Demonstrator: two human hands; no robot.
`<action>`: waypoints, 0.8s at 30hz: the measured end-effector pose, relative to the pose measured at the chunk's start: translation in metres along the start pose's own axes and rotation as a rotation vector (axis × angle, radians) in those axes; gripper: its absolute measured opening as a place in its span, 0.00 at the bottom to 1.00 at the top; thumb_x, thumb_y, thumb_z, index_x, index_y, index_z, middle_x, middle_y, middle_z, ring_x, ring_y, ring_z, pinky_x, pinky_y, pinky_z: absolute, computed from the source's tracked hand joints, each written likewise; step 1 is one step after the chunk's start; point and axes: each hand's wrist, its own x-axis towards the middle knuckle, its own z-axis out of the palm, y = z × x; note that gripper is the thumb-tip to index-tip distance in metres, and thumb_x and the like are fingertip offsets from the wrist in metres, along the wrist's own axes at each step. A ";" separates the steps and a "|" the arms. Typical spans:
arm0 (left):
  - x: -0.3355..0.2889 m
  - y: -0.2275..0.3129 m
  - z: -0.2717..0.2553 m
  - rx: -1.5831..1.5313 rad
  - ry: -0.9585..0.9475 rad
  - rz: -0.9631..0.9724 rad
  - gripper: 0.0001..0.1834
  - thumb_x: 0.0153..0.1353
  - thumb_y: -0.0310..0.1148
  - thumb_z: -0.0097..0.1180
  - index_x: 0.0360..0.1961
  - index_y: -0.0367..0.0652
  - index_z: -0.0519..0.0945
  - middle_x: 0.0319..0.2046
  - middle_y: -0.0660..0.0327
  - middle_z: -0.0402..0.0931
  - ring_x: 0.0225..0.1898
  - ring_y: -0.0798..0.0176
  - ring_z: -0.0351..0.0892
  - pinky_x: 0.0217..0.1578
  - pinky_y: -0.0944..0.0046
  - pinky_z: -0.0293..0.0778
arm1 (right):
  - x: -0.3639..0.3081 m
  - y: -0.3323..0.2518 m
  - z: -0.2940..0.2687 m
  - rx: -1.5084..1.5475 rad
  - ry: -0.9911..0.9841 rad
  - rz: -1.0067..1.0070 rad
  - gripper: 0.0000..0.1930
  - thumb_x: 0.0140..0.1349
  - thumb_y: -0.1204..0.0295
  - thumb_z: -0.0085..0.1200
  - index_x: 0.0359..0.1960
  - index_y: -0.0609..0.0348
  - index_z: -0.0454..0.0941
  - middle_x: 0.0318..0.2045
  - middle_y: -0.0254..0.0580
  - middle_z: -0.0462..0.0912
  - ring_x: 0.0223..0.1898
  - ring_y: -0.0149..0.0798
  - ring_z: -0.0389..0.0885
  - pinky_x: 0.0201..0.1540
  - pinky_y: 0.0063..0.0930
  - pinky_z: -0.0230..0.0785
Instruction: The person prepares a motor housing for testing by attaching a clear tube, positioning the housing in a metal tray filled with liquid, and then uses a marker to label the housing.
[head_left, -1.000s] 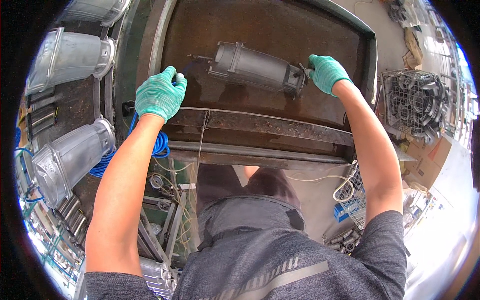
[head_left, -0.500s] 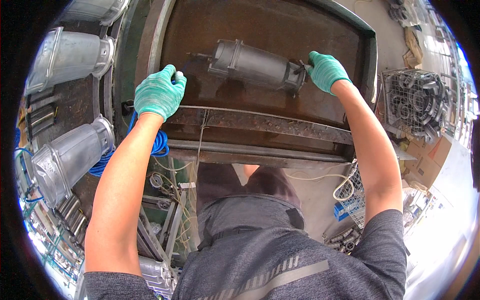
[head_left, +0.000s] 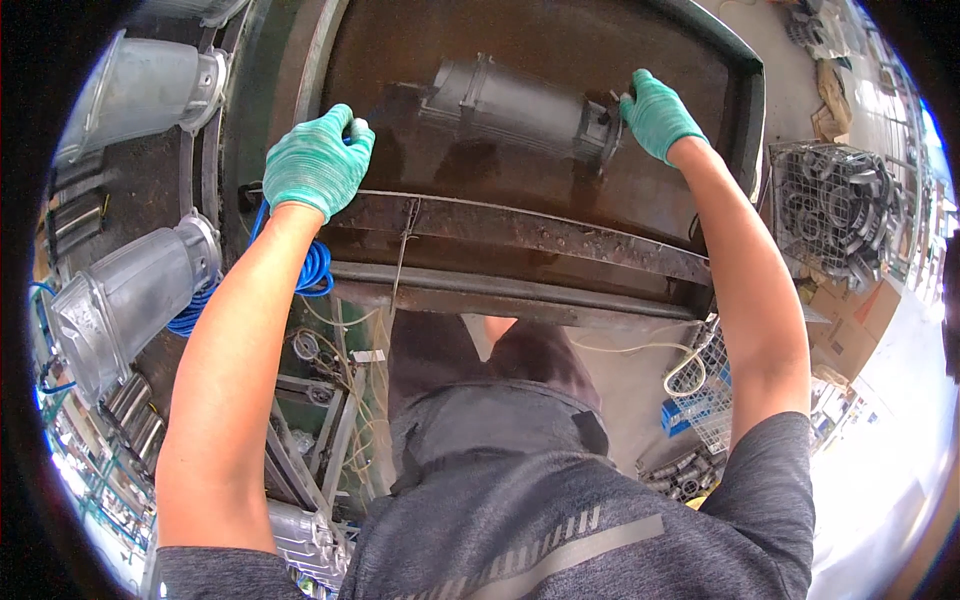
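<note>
A grey ribbed metal housing (head_left: 520, 108), shaped like a motor casing, lies tilted across the dark brown liquid in a rectangular metal tank (head_left: 520, 220). Its outline looks hazy, as if under the surface. My right hand (head_left: 662, 118), in a green knit glove, is closed at the housing's right end, beside a small fitting (head_left: 607, 112); what its fingers grip is hidden. My left hand (head_left: 318, 160), gloved alike, is curled shut above the tank's left rim, apart from the housing. I cannot make out what it holds. A coiled blue hose (head_left: 315, 268) hangs below that wrist.
At the left, similar metal housings (head_left: 135, 290) rest on a rack. A wire basket (head_left: 835, 205) of dark metal parts and a cardboard box (head_left: 850, 325) stand at the right. A pale thin hose (head_left: 690, 370) loops below the tank's front edge.
The view has shifted slightly, so tank and hands sit higher in it. The housing looks dimmer and hazier than before. Both hands stay closed in about the same places over the tank.
</note>
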 end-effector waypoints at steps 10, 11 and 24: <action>0.001 -0.001 0.002 0.026 -0.010 -0.004 0.18 0.68 0.51 0.51 0.46 0.52 0.84 0.38 0.47 0.85 0.42 0.39 0.84 0.45 0.43 0.78 | 0.026 -0.003 -0.011 -0.006 0.043 0.011 0.14 0.70 0.65 0.53 0.47 0.63 0.71 0.40 0.64 0.83 0.45 0.66 0.81 0.47 0.52 0.75; 0.001 -0.003 0.003 0.025 -0.007 -0.006 0.18 0.68 0.51 0.51 0.47 0.52 0.84 0.38 0.47 0.85 0.42 0.39 0.84 0.45 0.43 0.78 | 0.027 -0.004 -0.012 -0.026 0.022 0.007 0.14 0.70 0.65 0.53 0.47 0.64 0.71 0.40 0.64 0.83 0.45 0.66 0.81 0.47 0.51 0.75; 0.002 -0.003 0.003 0.037 -0.040 -0.023 0.21 0.69 0.52 0.50 0.52 0.52 0.84 0.41 0.48 0.85 0.44 0.41 0.84 0.48 0.45 0.78 | 0.042 -0.004 -0.016 0.041 -0.012 0.051 0.18 0.68 0.62 0.55 0.48 0.66 0.74 0.40 0.65 0.84 0.45 0.64 0.83 0.49 0.49 0.76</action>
